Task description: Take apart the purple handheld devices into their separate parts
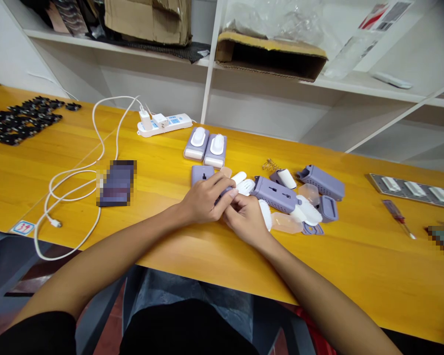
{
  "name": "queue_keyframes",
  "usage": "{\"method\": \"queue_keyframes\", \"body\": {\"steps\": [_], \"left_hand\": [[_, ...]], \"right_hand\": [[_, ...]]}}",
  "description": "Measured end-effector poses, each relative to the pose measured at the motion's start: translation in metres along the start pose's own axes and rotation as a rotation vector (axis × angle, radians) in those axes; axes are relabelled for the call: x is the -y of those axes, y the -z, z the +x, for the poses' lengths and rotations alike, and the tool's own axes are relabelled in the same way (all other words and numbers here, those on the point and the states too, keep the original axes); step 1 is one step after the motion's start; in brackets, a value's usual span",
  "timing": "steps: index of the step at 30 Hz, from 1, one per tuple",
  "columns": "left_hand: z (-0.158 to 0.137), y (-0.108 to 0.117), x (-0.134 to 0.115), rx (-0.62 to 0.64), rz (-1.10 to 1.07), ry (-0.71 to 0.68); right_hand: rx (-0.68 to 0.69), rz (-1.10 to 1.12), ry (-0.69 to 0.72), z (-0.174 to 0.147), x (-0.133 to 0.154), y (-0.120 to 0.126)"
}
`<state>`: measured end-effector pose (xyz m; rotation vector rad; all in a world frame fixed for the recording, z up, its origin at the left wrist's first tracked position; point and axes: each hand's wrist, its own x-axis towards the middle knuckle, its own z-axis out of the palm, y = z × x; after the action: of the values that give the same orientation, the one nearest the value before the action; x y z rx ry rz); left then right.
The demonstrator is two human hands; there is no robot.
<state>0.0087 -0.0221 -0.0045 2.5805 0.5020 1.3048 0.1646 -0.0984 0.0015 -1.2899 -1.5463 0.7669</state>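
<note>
My left hand [209, 198] is closed, palm down, with a bit of purple plastic part [224, 194] showing between its fingers. My right hand [247, 218] is closed too, its curled fingertips meeting the left thumb; what they pinch is hidden. Just behind the left hand lies a purple housing [203, 173] with a dark slot. Beyond the right hand are white ribbed pieces [246, 187], a long purple housing [276, 194] with two dark slots, and a white oval piece [308, 211]. A translucent cover [286, 223] lies beside the right wrist.
Two purple-and-white units [196, 144] stand near a power strip [166, 124]. A white cable [52, 197] loops around a blurred dark device [117, 183] at left. Black parts [22, 118] lie far left. Springs [269, 165], a screwdriver [397, 217] and a metal strip [422, 191] are rightward.
</note>
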Motion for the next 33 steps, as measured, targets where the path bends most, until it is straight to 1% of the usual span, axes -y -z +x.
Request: {"method": "queue_keyframes", "body": {"steps": [2,4,6,9,11,14,17,19,23,26,28,29,31,33], "left_hand": [[-0.0007,-0.0005,0.0006,0.013,0.008,0.013],[-0.0013,-0.0008,0.001,0.029,0.01,0.026],[-0.0016,-0.0008,0.0013,0.043,0.012,0.034],[-0.0019,-0.0007,0.0015,0.048,0.013,0.035],[-0.0021,-0.0006,0.0016,0.045,0.012,0.029],[-0.0021,-0.0009,0.0016,0.034,0.014,0.02],[-0.0017,-0.0011,0.0013,0.033,0.016,0.025],[-0.0011,-0.001,0.0008,0.035,0.015,0.029],[0.0,-0.0001,-0.0005,0.036,0.01,0.023],[0.0002,0.0005,-0.0011,0.034,0.007,0.024],[0.0001,0.0005,-0.0013,0.038,0.004,0.031],[0.0001,0.0004,-0.0012,0.042,0.002,0.036],[-0.0002,0.0002,-0.0011,0.049,0.0,0.047],[-0.0005,-0.0001,-0.0007,0.049,0.003,0.054]], "right_hand": [[0.045,0.17,-0.127,0.0005,0.003,-0.0011],[0.092,0.286,-0.218,0.0014,0.0065,-0.0013],[0.124,0.351,-0.273,0.0025,0.009,-0.0004],[0.138,0.448,-0.346,0.0037,0.0098,0.001],[0.14,0.481,-0.367,0.0042,0.0088,0.0009],[0.125,0.434,-0.336,0.0042,0.0068,-0.0008],[0.077,0.327,-0.263,0.0035,0.0049,-0.0027],[0.027,0.204,-0.172,0.0027,0.0039,-0.0027],[-0.058,-0.109,0.066,0.001,0.0028,0.0002],[-0.08,-0.216,0.151,0.0,0.0019,0.0019],[-0.077,-0.214,0.142,-0.0002,0.0013,0.0017],[-0.068,-0.187,0.115,-0.0001,0.0011,0.0012],[-0.035,-0.068,0.019,0.0004,0.0016,-0.0002],[0.017,0.108,-0.103,0.0011,0.0036,-0.0013]]}}
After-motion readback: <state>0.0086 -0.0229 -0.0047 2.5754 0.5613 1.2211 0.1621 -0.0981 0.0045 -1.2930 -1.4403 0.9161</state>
